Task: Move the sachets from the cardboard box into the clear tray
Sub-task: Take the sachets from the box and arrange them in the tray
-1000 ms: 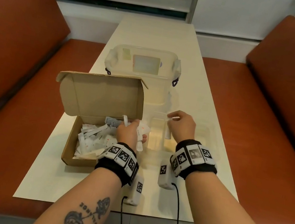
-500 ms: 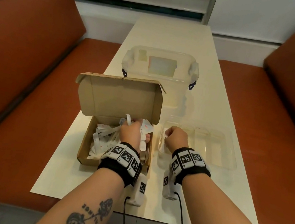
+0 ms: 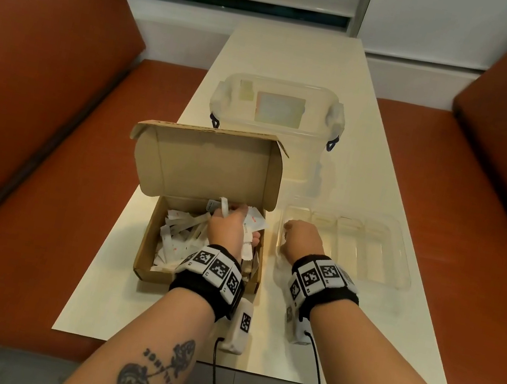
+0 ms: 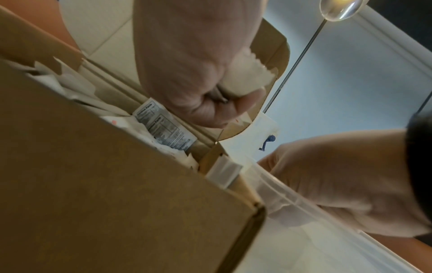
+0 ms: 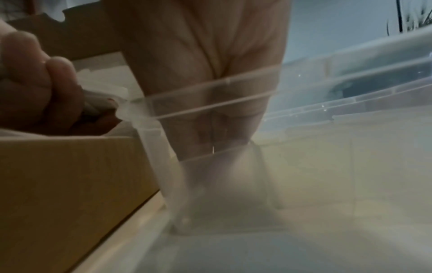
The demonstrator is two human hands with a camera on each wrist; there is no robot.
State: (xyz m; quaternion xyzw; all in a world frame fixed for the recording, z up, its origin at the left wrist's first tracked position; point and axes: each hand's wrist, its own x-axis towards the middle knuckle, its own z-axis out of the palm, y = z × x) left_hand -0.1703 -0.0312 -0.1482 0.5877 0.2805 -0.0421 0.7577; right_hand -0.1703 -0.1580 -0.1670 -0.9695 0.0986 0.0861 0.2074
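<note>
The open cardboard box [image 3: 145, 260] stands on the table's near left with several white sachets [image 3: 180, 233] loose inside. Above its right half my left hand [image 3: 226, 231] grips a bunch of sachets [image 3: 253, 224]; the left wrist view shows the left hand [image 4: 198, 73] closed round the bunch [image 4: 247, 77]. The clear tray [image 3: 401, 265] lies just right of the box. My right hand [image 3: 301, 239] sits at the tray's left end, fingers curled down inside it. What those fingers hold is hidden, also in the right wrist view, where the right hand [image 5: 198, 46] shows through the tray wall.
A lidded clear tub [image 3: 276, 111] stands behind the box and tray. The cream table [image 3: 356, 328] is narrow, with orange bench seats [image 3: 43, 87] on both sides. The box's raised lid [image 3: 209, 167] stands upright behind my left hand.
My right hand has drawn back from the middle of the tray to its near left end. The left hand has stayed over the box with its bunch of sachets.
</note>
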